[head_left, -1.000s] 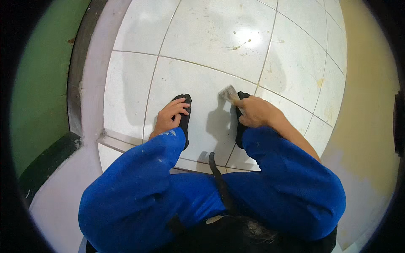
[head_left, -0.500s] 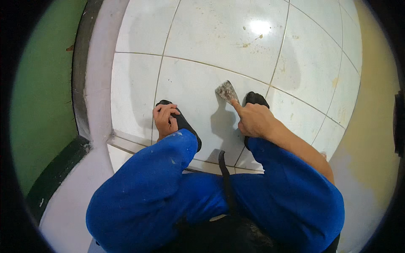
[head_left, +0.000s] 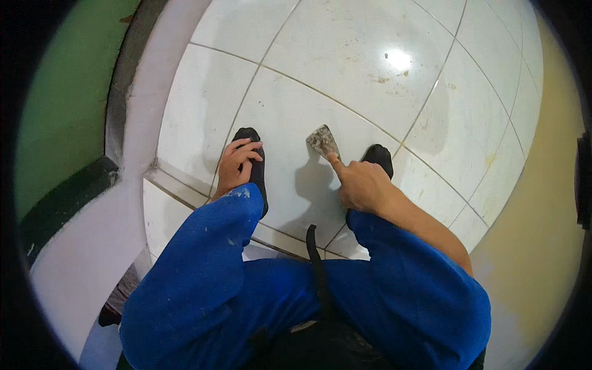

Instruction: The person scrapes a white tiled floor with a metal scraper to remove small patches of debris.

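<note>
My right hand (head_left: 365,185) is closed round the handle of a putty knife (head_left: 322,142), index finger stretched along it toward the blade. The broad blade is grey and mottled with whitish residue. It sits over a white floor tile (head_left: 320,92); whether its edge touches the tile I cannot tell. The handle is hidden in my fist. My left hand (head_left: 238,161) rests on the dark sock (head_left: 256,176) of my left foot, fingers spread and holding nothing. My right foot, in a dark sock (head_left: 380,159), is beside my right hand.
Yellowish spots (head_left: 379,79) mark the tiles farther ahead. A step edge (head_left: 179,191) runs behind my feet. On the left stands a green and pale wall (head_left: 68,105), on the right a yellowish wall (head_left: 530,246). A dark strap (head_left: 315,253) hangs between my blue-trousered knees.
The view has turned and shifted, so the tiles and step sit differently. The putty knife's blade has swung slightly and lies a little left and lower. My left hand stays on the foot, its fingers more spread.
</note>
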Available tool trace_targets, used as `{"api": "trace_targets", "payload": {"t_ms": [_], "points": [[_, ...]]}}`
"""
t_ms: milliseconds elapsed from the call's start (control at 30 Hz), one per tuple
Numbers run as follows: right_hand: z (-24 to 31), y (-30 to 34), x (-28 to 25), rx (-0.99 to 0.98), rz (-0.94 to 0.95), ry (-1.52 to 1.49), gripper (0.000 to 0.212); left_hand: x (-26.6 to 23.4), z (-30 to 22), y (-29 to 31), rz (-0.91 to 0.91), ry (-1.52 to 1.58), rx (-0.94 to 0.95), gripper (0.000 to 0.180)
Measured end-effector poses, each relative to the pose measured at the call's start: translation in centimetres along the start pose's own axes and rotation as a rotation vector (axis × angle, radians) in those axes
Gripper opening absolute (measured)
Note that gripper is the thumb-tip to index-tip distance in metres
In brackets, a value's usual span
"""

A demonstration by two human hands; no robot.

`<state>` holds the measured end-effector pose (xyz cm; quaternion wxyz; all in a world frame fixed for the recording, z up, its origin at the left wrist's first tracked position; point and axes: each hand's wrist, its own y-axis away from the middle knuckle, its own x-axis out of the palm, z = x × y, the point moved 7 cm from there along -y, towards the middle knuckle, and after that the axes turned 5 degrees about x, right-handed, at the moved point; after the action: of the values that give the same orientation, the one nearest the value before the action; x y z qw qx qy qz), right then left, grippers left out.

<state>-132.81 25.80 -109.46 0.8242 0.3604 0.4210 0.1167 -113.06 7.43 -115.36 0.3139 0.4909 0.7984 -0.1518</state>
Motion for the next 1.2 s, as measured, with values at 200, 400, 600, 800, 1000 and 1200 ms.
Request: {"api": "trace_targets", "payload": {"t_ms": [200,400,600,800,1000,1200], "points": [[1.4,1.8,2.0,-0.100,0.315,0.129,0.065,0.0,0.0,0.9,0.001,0.042,-0.025,0.029],[2.5,-0.9,1.8,-0.014,0.169,0.051,0.066,-0.5,0.8,0.5,-0.050,0.114,0.031,0.026],[2.5,0.2,3.5,-0.027,0.393,0.143,0.069,-1.7,1.6,2.0,-0.208,0.021,0.040,0.025],[3.2,-1.9,0.8,0.013,0.139,0.125,0.072,-2.7,3.5,5.7,-0.424,-0.144,-0.002,0.029],[4.9,-0.4,0.6,0.019,0.449,0.168,0.065,-2.6,4.4,5.5,-0.371,-0.144,-0.040,0.026],[5.4,-2.9,0.1,-0.055,0.167,0.111,0.067,-2.3,4.2,4.4,-0.388,-0.122,-0.080,0.024]]}}
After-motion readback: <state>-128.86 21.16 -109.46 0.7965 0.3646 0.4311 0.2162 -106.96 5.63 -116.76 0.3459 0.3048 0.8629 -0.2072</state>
